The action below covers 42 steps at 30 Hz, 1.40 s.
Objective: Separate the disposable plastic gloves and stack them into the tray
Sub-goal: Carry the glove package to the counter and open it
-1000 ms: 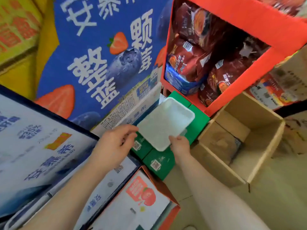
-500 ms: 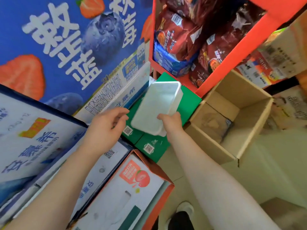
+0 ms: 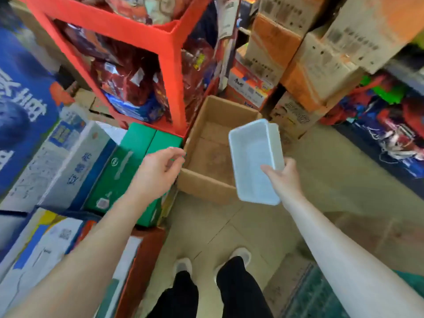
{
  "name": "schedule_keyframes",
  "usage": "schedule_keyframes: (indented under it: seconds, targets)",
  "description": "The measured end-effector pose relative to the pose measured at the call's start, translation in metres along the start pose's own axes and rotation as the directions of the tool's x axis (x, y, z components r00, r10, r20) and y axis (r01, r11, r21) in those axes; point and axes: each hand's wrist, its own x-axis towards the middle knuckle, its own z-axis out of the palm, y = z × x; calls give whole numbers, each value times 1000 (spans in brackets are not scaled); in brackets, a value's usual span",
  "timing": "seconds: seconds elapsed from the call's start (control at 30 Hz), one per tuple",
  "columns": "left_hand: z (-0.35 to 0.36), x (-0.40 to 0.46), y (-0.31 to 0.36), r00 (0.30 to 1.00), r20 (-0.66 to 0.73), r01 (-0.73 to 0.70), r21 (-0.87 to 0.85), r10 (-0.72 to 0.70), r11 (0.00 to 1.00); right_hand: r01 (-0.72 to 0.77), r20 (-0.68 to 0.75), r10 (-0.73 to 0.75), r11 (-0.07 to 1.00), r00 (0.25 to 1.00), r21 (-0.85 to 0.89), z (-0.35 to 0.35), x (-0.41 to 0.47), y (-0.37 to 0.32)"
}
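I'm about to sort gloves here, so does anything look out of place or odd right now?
Yes: the white plastic tray is tilted in mid-air, gripped at its near edge by the right hand over the open cardboard box, and holds nothing. No gloves are visible. The left hand is empty.

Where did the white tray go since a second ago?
The right hand lifted the white tray off the green boxes and carried it rightward, over the open cardboard box. The left hand holds nothing, as before. The green boxes stayed put.
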Motion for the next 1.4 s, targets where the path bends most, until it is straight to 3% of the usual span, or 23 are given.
schedule_keyframes:
  seconds: [0.3,0.67,1.0,1.13,1.3,1.4]
  targets:
    - [145,88,171,923,270,-328,184,274,927,-191,-275,191,981,942,28,-242,41,65]
    - [318,253,309,800,543,-467,296,255,833,-128,-514,160,987,843,97,-424,176,81]
    - [489,428,543,585,652,-708,120,482,696,-378,-627,483,874,611,305,-572,327,124]
    - [568,468,633,466,653,-794,12,597,608,-438,-618,608,792,499,425,-628,376,159]
    - [687,498,730,352,720,-842,-35,598,538,-443,-631,661,746,406,496,-718,425,196]
    - [756,510,787,240,796,-877,-67,555,476,-448,-639,688,718,345,532,-785,432,213]
